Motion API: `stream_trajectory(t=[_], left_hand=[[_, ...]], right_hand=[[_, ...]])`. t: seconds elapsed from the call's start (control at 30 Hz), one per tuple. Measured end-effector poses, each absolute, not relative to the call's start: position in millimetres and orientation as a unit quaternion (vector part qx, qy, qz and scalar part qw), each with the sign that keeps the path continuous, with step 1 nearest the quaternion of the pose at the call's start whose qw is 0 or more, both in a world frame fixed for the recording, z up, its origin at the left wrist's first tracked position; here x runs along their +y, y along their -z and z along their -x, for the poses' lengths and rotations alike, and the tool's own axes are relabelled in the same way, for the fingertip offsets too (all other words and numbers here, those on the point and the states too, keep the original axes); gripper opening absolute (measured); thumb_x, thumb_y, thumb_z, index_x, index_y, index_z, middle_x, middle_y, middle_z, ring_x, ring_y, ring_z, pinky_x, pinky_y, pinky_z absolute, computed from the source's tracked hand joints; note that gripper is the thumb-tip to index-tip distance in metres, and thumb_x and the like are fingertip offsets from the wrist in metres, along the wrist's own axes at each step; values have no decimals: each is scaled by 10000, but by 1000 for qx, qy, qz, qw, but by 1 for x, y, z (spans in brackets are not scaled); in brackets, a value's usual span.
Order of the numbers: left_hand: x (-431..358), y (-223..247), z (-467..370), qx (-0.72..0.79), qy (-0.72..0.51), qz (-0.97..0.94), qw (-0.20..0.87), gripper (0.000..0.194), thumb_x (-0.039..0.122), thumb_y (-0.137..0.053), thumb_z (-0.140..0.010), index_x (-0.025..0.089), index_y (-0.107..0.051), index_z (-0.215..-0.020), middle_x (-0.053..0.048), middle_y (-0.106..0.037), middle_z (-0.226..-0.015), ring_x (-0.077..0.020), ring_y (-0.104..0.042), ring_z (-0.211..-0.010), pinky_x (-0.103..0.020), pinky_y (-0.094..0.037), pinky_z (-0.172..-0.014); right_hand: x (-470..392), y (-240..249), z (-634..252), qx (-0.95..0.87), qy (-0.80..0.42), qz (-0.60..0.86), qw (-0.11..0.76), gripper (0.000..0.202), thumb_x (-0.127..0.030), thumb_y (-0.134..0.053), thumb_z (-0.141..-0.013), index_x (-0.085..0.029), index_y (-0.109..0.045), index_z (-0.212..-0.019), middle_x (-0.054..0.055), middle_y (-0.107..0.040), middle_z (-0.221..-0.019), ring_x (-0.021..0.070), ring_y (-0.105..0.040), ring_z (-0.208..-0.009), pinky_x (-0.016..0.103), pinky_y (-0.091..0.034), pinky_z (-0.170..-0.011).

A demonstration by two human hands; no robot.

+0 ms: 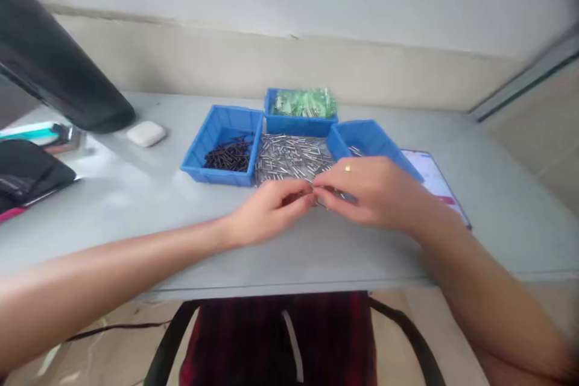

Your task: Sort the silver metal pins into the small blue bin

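Observation:
My left hand (275, 210) and my right hand (368, 190) meet in front of a spread of thin silver metal pins (292, 157) on the table. Thumb and fingers are pinched together on both hands, fingertips touching or nearly so. What lies between them is too small and blurred to make out. Behind my left hand stands a blue bin (194, 163) with dark screw-like pieces (230, 154) in it. Another blue bin (375, 139), partly covered by my right hand, holds a few silver pins. A third blue bin (301, 125) at the back contains a green plastic bag (307, 102).
A flat card or phone-like item (434, 178) lies right of the bins. On the left are a white rounded case (146, 133), a dark cylinder (58, 60) and a black pouch (34, 172). A wall (289, 60) runs along the table's back edge.

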State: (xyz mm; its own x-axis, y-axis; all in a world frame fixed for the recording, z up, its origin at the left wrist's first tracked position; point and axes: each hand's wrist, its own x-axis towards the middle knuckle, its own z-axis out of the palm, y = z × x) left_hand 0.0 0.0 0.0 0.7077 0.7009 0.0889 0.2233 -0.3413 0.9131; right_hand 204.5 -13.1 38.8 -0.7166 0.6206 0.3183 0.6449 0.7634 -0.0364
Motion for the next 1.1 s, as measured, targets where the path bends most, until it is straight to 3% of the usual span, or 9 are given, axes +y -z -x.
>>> stream_trajectory(t=[1.1], left_hand=[[1, 2, 2, 292, -230, -803, 466, 243, 294, -448, -930, 140, -542, -768, 65, -389, -611, -58, -335, -573, -175, -293, -520]], right_hand=[[-15, -40, -202, -926, 43, 339, 159, 240, -263, -438, -931, -173, -653, -877, 30, -688, -781, 154, -640, -754, 268, -410, -636]])
